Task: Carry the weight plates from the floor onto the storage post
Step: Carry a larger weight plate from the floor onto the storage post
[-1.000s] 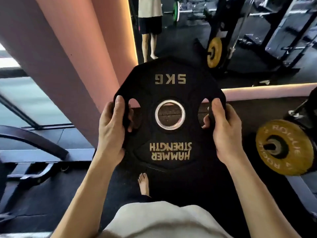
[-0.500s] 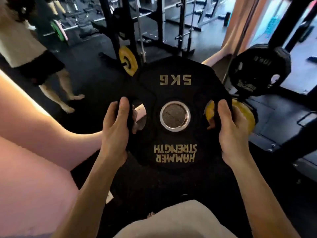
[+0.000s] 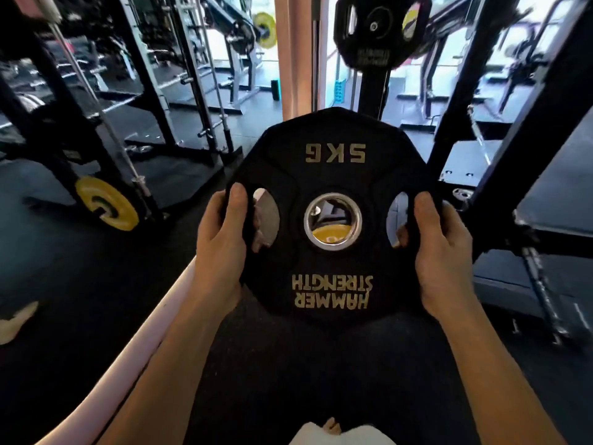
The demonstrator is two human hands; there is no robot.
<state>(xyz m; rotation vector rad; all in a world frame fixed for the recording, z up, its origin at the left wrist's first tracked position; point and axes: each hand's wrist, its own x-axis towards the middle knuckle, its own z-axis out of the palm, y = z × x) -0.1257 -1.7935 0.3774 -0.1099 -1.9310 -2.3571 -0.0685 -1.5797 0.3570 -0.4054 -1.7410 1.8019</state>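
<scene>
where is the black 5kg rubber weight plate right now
In the head view the black 5kg rubber weight plate is centre frame, off the floor, held by the left hand and right hand at its side grip holes.

Black 5KG plate (image 3: 333,220) upright, lettering inverted, off floor.

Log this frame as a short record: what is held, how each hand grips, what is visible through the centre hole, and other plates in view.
held: black 5KG plate, lettering upside down to the camera
left hand: left hand grips the plate's left handle slot
right hand: right hand grips the right handle slot
through centre hole: part of a yellow plate
other plates: black plate mounted on the upright ahead; yellow plate low on the left rack
task state: plate not yet on a post
</scene>
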